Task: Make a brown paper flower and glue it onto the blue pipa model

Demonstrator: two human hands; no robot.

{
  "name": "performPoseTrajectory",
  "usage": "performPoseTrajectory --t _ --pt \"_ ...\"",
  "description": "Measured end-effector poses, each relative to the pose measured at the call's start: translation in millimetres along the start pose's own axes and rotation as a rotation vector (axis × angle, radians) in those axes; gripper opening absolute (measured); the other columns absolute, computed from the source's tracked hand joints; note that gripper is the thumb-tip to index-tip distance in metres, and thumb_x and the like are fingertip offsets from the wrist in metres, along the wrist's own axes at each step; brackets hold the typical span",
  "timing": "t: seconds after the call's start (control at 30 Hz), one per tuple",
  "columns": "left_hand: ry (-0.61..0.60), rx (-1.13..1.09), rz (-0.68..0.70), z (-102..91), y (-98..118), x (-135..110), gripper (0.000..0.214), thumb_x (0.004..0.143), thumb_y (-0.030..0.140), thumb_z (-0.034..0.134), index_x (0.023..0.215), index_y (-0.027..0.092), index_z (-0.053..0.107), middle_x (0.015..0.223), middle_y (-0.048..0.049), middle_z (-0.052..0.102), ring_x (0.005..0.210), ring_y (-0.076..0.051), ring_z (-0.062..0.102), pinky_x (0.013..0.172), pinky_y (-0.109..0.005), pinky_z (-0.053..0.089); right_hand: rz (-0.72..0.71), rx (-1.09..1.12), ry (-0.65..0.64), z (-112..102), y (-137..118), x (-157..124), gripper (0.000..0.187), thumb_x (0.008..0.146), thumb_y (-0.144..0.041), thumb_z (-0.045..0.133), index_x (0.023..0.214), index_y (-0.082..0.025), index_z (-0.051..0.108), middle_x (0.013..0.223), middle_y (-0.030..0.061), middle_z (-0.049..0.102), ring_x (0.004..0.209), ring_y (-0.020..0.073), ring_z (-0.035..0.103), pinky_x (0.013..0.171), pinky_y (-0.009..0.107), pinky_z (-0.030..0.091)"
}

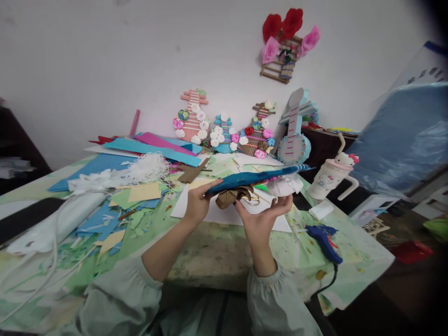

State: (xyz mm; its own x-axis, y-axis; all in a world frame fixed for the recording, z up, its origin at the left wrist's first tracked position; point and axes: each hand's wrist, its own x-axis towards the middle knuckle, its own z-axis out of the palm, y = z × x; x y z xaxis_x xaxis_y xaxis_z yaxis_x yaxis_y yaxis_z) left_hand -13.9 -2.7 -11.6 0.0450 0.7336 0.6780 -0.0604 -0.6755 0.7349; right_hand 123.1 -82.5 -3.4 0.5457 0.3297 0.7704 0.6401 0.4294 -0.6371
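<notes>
A blue paper lute craft is held up nearly edge-on above the table. Its left, wider end is gripped by my left hand, fingers closed on the edge. My right hand supports it from below, with the thumb by a brown paper flower and the fingers near a white paper flower. Both flowers hang at the craft's underside. Just behind the right thumb lie scissors with gold handles, partly hidden. White paper sheets lie under the hands.
Paper scraps and white string cover the table's left side. To the right are a blue glue gun with its cord and a white cup with a straw. Several flowered lute crafts lean against the wall.
</notes>
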Motion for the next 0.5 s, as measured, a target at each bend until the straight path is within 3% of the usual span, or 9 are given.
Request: performPoseTrajectory --t 0.23,0.37,0.5 --pt "-0.056 0.154 0.175 -2.2 -6.4 -4.6 0.037 0.082 0.006 0.051 0.109 0.023 0.070 0.115 -0.0036 0.069 0.110 -0.021 0.063 0.099 -0.039 0.050 0.184 0.008 0.035 6.7 4.6 1.2 0.110 0.054 -0.041 0.079 0.132 -0.014 0.008 0.138 0.0227 0.027 0.128 0.0317 0.034 0.107 0.056 0.029" --pt "-0.108 0.265 0.305 -2.6 -4.8 -6.9 0.041 0.083 0.003 0.047 0.112 0.022 0.068 0.115 -0.0051 0.068 0.111 -0.019 0.063 0.101 -0.038 0.048 0.264 -0.001 0.019 8.0 6.3 3.9 0.093 0.052 -0.039 0.077 0.124 -0.018 0.022 0.128 0.0160 0.038 0.116 0.0286 0.042 0.102 0.055 0.035" --pt "-0.130 0.381 0.398 -3.4 -1.9 -9.1 0.042 0.085 0.004 0.043 0.116 0.023 0.065 0.119 -0.0064 0.067 0.112 -0.019 0.062 0.099 -0.037 0.050 0.350 0.062 0.037 8.1 12.5 5.4 0.079 0.053 -0.039 0.071 0.117 -0.022 0.028 0.125 0.0112 0.038 0.111 0.0247 0.045 0.098 0.052 0.041"
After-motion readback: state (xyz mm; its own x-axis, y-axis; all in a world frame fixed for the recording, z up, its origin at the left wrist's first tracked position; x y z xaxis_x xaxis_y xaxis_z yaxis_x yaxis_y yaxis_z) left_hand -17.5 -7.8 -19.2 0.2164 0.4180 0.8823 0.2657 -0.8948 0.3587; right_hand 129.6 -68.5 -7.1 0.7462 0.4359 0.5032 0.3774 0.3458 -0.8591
